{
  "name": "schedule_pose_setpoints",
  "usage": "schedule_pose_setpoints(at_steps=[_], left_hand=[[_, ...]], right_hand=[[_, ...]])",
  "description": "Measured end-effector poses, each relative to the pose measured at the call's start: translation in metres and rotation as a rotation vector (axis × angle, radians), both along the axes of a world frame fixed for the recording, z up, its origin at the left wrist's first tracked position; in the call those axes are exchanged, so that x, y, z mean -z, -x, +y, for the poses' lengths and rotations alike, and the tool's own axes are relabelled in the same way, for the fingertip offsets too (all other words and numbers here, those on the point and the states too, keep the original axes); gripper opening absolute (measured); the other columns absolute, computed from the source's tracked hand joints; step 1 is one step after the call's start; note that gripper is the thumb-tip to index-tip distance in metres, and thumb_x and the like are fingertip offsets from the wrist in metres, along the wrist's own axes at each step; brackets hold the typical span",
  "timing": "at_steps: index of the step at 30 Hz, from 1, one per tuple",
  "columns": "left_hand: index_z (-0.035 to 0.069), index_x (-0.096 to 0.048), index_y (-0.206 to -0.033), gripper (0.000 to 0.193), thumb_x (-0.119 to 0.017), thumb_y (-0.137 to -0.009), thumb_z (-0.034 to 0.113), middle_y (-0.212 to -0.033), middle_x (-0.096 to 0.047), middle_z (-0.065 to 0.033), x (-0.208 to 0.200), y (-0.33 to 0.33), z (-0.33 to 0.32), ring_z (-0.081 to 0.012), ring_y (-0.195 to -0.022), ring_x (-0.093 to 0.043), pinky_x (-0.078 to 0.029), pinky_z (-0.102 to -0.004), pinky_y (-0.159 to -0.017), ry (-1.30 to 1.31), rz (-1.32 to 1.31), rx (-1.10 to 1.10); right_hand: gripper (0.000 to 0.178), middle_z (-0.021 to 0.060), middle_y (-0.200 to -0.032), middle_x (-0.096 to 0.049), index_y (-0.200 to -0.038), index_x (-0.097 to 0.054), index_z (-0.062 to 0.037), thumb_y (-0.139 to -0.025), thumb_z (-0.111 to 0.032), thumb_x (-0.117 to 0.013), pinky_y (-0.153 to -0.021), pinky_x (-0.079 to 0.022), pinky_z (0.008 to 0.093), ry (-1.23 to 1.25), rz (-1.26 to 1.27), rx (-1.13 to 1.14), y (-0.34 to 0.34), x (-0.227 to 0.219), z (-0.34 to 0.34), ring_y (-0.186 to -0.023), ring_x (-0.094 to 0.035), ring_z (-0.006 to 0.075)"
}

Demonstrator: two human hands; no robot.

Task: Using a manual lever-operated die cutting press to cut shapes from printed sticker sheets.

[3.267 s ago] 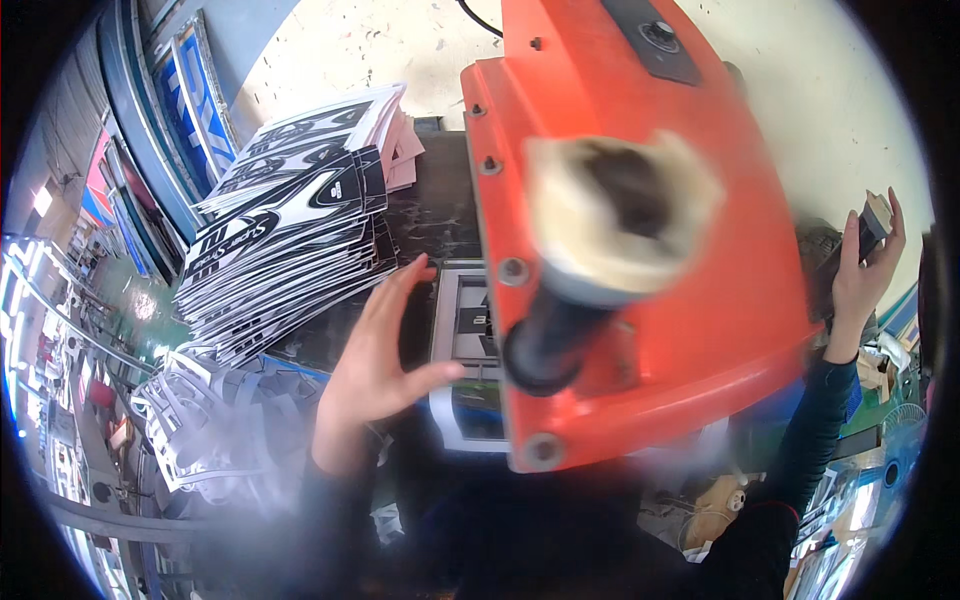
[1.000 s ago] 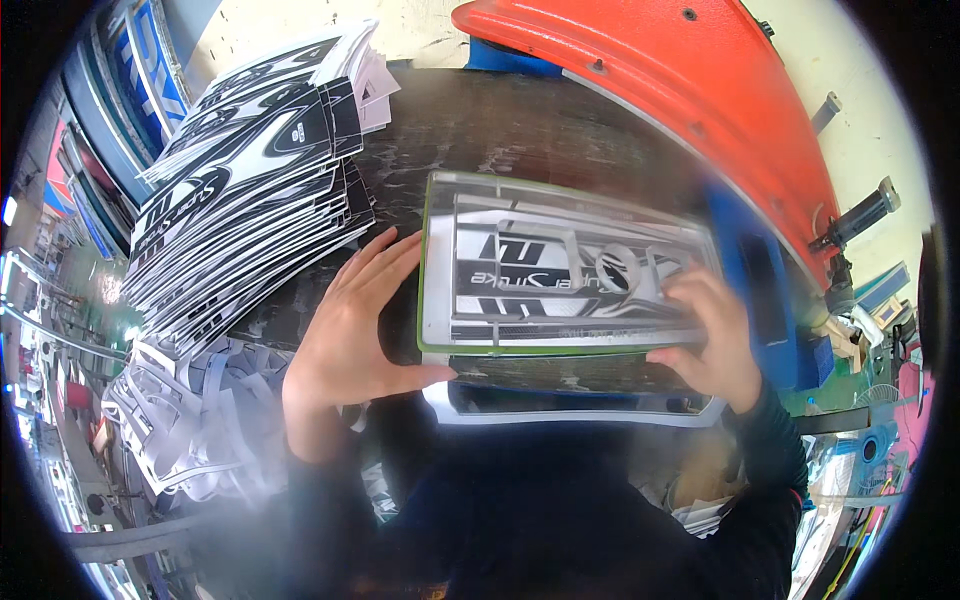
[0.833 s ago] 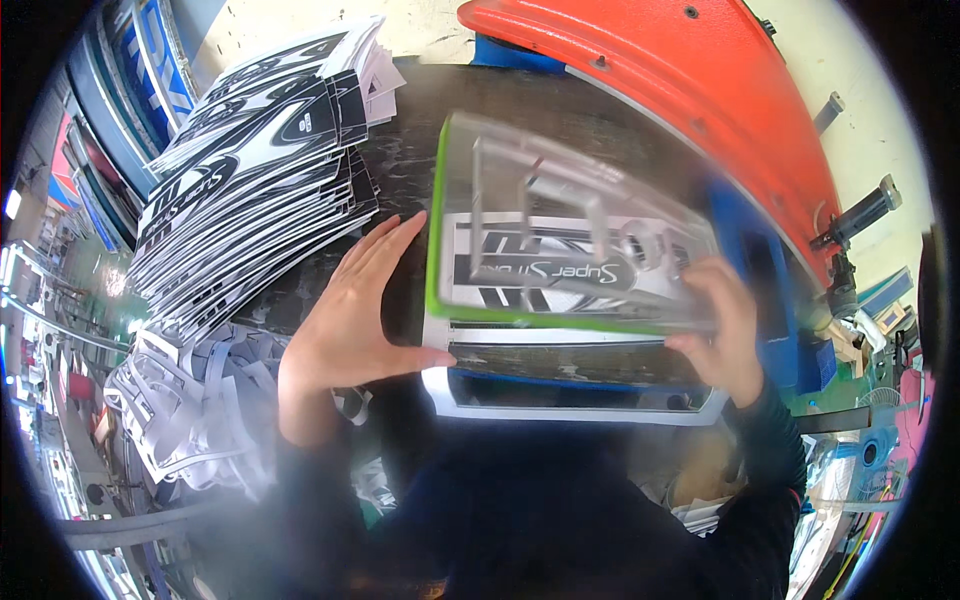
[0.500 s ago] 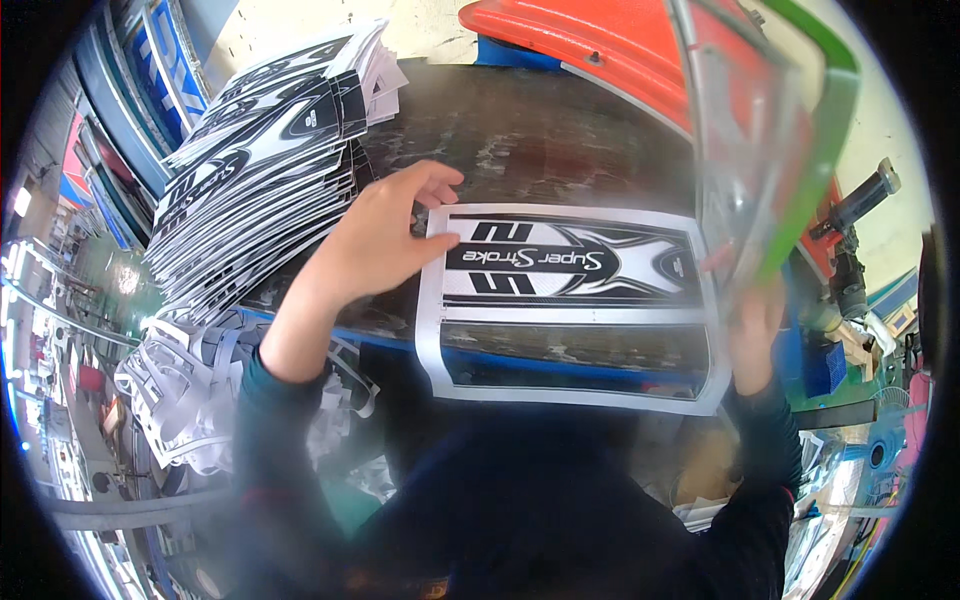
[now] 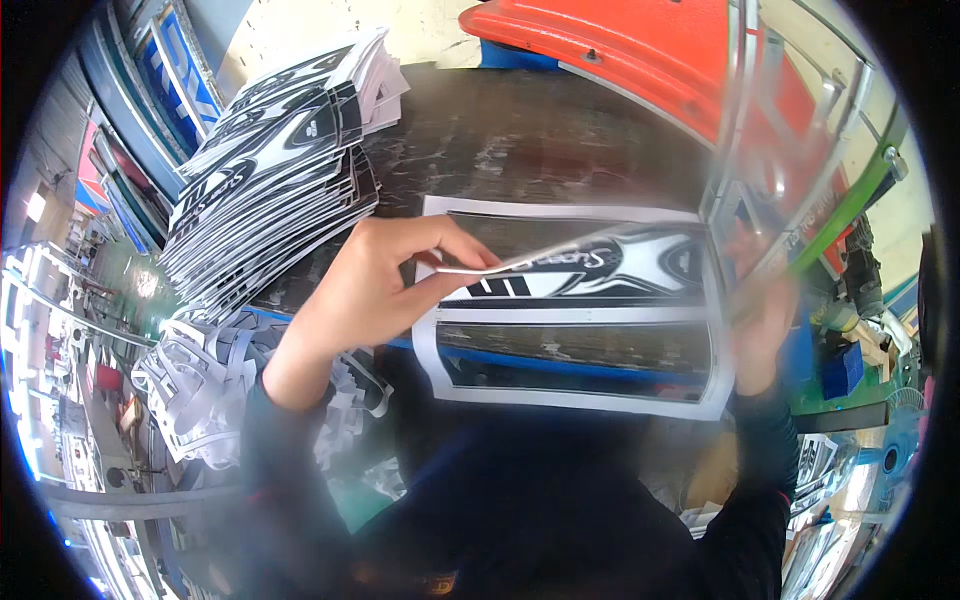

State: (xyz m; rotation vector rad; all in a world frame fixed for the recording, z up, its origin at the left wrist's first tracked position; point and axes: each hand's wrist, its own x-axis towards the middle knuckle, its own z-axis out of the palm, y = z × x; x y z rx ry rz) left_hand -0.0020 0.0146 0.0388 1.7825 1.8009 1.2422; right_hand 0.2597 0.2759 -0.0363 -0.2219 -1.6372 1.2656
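Note:
A sheet with a white border [image 5: 715, 370] lies at the front of the dark table, overhanging its edge. From its upper opening, a black, white and grey printed panel [image 5: 655, 262] is lifted and bent up along its far side. My left hand [image 5: 365, 285] pinches the panel's left end between thumb and fingers. On the right, my right hand [image 5: 765, 325] is closed at the lower end of an upright clear frame with metal rods and a green bar [image 5: 845, 222]. Motion blurs that frame and hides some of my right fingers.
A tall, leaning stack of matching printed sheets [image 5: 265, 215] stands at the table's left. White cut-off strips [image 5: 195, 385] pile up below it. A red machine part [image 5: 610, 45] spans the far right above the dark tabletop [image 5: 490, 135]. A blue box [image 5: 842, 370] is at right.
My left hand has moved right and down and taken hold of the panel, which was flat and now bends upward. The clear frame has shifted right and turned, my right hand still at its base.

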Motion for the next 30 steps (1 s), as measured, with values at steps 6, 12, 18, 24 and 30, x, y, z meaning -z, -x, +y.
schedule_pose_setpoints(at_steps=[6, 12, 18, 24, 30], left_hand=[[-0.001, -0.061, -0.098, 0.014, -0.066, -0.087, 0.007, -0.077, -0.063, 0.0004, -0.024, 0.029, -0.049, -0.0035, -0.066, -0.054, -0.038, -0.0162, -0.058, -0.465, -0.254, -0.689], [-0.003, -0.062, -0.111, 0.025, -0.061, -0.092, 0.013, -0.089, -0.069, -0.0064, -0.073, 0.147, -0.156, -0.0095, -0.077, -0.064, -0.05, -0.0223, -0.066, -0.554, -0.182, -0.887], [0.001, -0.053, -0.126, 0.059, -0.076, -0.078, 0.026, -0.116, -0.062, -0.0143, -0.046, 0.159, -0.179, -0.0216, -0.102, -0.059, -0.047, -0.0349, -0.089, -0.263, 0.712, -1.42], [0.011, -0.061, -0.122, 0.058, -0.078, -0.072, 0.036, -0.135, -0.053, -0.0061, 0.011, 0.01, -0.062, -0.0301, -0.13, -0.044, -0.032, -0.054, -0.105, 0.04, 0.648, -0.195], [0.012, -0.069, -0.103, 0.025, -0.068, -0.079, 0.005, -0.107, -0.069, -0.0031, 0.011, -0.004, -0.106, -0.0212, -0.108, -0.062, -0.034, -0.051, -0.106, 0.049, 0.358, -0.262]], right_hand=[[0.069, 0.0111, -0.121, -0.051, -0.128, -0.046, 0.0013, -0.089, -0.055, -0.053, -0.111, -0.026, 0.0469, 0.076, 0.084, -0.029, -0.012, 0.011, 0.007, -0.113, -0.051, 0.0248], [0.061, 0.0106, -0.118, -0.051, -0.128, -0.042, 0.0027, -0.096, -0.05, -0.044, -0.111, -0.027, 0.0461, 0.069, 0.129, 0.015, -0.006, 0.014, 0.006, -0.111, -0.05, 0.0239], [0.057, 0.011, -0.106, -0.053, -0.115, -0.05, 0.0036, -0.095, -0.049, -0.045, -0.093, -0.037, 0.0385, -0.028, 0.115, 0.029, -0.001, 0.006, 0.005, -0.096, -0.05, 0.0206], [0.059, 0.0112, -0.099, -0.056, -0.109, -0.053, 0.0038, -0.093, -0.052, -0.048, -0.083, -0.038, 0.0341, -0.119, 0.046, 0.033, -0.012, 0.005, 0.013, -0.091, -0.051, 0.0191], [0.06, 0.015, -0.111, -0.056, -0.114, -0.053, 0.0048, -0.092, -0.051, -0.051, -0.084, -0.039, 0.036, 0.01, 0.182, 0.007, -0.021, 0.014, 0.028, -0.095, -0.053, 0.0214]])
